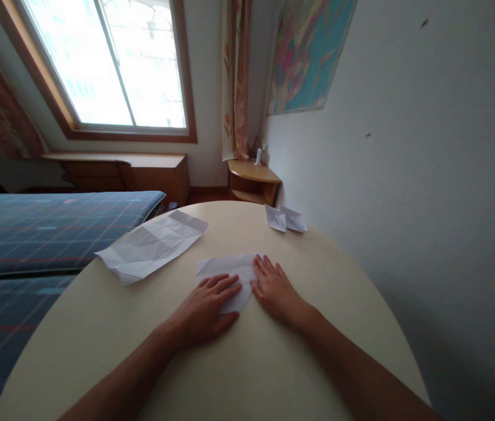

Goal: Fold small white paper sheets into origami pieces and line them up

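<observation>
A folded sheet of white paper point(225, 266) lies flat on the round cream table point(265, 374) in front of me. Across its lower left part rests my left hand point(212, 304), palm down with the fingers stretched out, hiding some of the paper. My right hand point(272, 287) lies flat at the paper's right edge, fingertips touching it and fingers slightly apart. Creases and a slanted lower right side show on the paper between the two hands.
To the left, a creased, unfolded paper sheet point(153, 244) reaches the table's edge. A folded paper piece with two pointed parts point(294, 220) stands at the far right of the table. A plaid mattress point(54, 228) borders the left, a wall point(427, 193) the right.
</observation>
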Demonstrator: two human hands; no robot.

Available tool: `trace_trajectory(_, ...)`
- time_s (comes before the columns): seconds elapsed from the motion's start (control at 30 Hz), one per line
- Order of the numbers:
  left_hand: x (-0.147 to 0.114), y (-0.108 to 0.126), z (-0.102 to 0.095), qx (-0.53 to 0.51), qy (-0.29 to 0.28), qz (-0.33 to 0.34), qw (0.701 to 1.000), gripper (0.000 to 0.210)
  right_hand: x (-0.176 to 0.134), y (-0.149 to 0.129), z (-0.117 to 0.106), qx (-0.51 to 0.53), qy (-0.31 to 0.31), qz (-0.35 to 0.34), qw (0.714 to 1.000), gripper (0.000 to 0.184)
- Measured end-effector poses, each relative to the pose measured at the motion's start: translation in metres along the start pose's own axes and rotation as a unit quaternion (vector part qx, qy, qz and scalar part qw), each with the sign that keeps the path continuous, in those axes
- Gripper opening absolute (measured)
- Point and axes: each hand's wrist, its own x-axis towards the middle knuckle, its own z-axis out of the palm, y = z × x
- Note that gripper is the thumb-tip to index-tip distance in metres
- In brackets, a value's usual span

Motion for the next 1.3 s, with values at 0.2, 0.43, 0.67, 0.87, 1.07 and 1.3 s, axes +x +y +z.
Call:
trace_trajectory(0.2,0.001,-0.002,0.003,0.004,0.016,-0.006,1.000,0.056,-0.005,-0.004,-0.005,0.025,-0.066,-0.091,0.993,0.091)
trace_trajectory(0.43,0.000,-0.002,0.002,-0.008,0.018,-0.002,1.000,0.057,-0.007,0.002,-0.006,0.035,-0.062,-0.110,0.991,0.094)
trace_trajectory(0.67,0.000,-0.004,0.002,-0.017,0.007,0.006,1.000,0.059,0.003,0.023,-0.003,0.015,-0.034,-0.023,0.999,0.071)
trace_trajectory(0.87,-0.001,-0.005,0.003,-0.022,-0.011,0.012,1.000,0.056,0.013,0.039,0.003,0.035,0.022,0.021,0.999,0.060)
trace_trajectory(1.07,0.000,-0.004,0.000,-0.034,-0.013,0.012,0.999,0.054,0.026,0.047,0.007,0.070,0.105,0.068,0.990,0.058)
trace_trajectory(1.3,-0.001,-0.005,-0.005,-0.033,-0.025,0.034,0.999,0.054,0.033,0.054,0.008,0.117,0.212,0.096,0.965,0.057)
